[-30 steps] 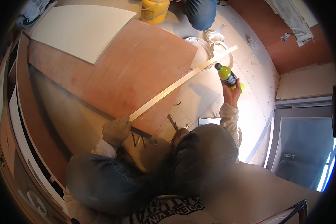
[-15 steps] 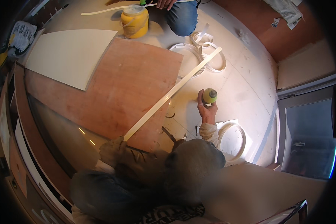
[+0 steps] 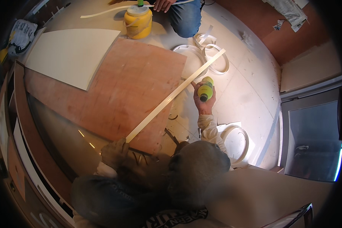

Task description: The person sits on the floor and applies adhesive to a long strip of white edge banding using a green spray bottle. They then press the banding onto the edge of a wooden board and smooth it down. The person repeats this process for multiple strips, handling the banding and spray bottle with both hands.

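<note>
My left hand (image 3: pixel 115 151), in shadow at the lower left, is closed on the near end of a long pale edging strip (image 3: pixel 171 96). The strip slants away to the right, over the reddish plywood board (image 3: pixel 136 72) and past its right edge. To the right of the strip, my right hand (image 3: pixel 204 104) grips a yellow-green squeeze bottle (image 3: pixel 206 87). The bottle lies tilted in the palm, its dark tip toward me. One finger of that hand reaches out near the strip; whether it touches cannot be told.
Coiled white edging (image 3: pixel 217 71) lies beyond the strip, and another coil (image 3: pixel 247 146) near my right forearm. A cream panel (image 3: pixel 70 57) rests on the plywood. A yellow bucket (image 3: pixel 138 26) stands beside a kneeling person (image 3: pixel 185 19). A glazed door (image 3: pixel 311 133) is at right.
My right hand has moved slightly left and away from me, closer to the strip. The bottle has turned, its tip now toward me. The left hand stays on the strip's end.
</note>
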Motion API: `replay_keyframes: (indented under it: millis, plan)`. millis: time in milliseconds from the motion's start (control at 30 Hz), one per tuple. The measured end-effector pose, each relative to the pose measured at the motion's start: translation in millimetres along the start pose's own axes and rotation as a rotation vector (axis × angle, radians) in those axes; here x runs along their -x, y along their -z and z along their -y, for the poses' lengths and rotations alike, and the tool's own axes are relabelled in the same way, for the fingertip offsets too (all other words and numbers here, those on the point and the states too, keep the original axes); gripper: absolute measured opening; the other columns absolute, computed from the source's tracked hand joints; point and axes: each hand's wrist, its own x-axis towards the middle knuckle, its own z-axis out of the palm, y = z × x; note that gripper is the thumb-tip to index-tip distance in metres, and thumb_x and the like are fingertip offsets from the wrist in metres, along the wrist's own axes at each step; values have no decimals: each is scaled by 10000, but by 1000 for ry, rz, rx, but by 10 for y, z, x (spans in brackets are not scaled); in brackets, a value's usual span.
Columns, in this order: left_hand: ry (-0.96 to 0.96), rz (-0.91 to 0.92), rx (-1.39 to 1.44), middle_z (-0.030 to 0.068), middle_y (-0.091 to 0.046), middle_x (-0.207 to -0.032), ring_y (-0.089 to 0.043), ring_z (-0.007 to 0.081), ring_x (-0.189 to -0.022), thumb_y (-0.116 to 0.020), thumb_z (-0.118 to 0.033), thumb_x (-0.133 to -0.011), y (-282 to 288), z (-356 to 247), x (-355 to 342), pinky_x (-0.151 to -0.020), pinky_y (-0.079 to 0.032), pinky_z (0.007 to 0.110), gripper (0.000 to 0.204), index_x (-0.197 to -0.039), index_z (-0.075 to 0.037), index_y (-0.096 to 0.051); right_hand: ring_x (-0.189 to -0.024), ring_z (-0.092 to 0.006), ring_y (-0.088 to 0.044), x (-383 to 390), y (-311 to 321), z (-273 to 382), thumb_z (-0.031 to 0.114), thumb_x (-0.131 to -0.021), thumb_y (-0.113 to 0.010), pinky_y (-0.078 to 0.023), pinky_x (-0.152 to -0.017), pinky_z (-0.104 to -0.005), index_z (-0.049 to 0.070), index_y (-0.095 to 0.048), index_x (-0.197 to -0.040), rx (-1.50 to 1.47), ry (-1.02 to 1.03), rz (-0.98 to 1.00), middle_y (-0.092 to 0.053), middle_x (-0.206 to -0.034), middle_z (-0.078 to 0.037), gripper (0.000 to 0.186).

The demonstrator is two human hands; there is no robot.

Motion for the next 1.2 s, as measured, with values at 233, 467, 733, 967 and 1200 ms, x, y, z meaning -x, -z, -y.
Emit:
replay_keyframes:
  millis: [233,467,733,967,1200]
  plan:
    - [53,152,-41,105,-641,-683,-631,300,-563,-655,-276,-823,96,33,47,-510,-506,424,213,-985,-140,-628,-988,-288,-604,-3,-160,-277,379,-916,-475,-512,-895,-430,-14,-502,-1221,107,6,-46,-577,-1133,-199,498]
    - [260,258,114,86,-671,-850,-665,280,-732,-695,-310,-800,362,35,39,-649,-526,405,436,-1176,-122,-581,-1058,-338,-584,73,-84,-451,376,-915,-474,-495,-935,-437,-18,-440,-1314,140,7,-132,-488,-1304,-278,561]
    - [563,174,646,138,-683,-989,-662,265,-766,-622,-149,-831,252,38,289,-712,-535,350,325,-1151,-94,-641,-1111,-386,-568,228,-55,-612,399,-923,-434,-461,-958,-487,-5,-465,-1296,188,-18,-229,-538,-1278,-254,550]
    - [125,26,369,173,-627,-1168,-646,298,-914,-734,-169,-762,292,-173,4,-787,-528,387,524,-1252,-67,-577,-1128,-355,-567,252,-300,-719,388,-948,-417,-432,-993,-502,33,-505,-1240,371,68,-357,-584,-1220,-175,468]
    - [-78,-33,812,132,-616,-1069,-609,242,-978,-770,-171,-795,-32,-106,-163,-868,-496,365,643,-1328,21,-466,-1167,-353,-538,281,-425,-754,378,-956,-417,-405,-1018,-510,37,-486,-1251,327,66,-369,-558,-1258,-169,457]
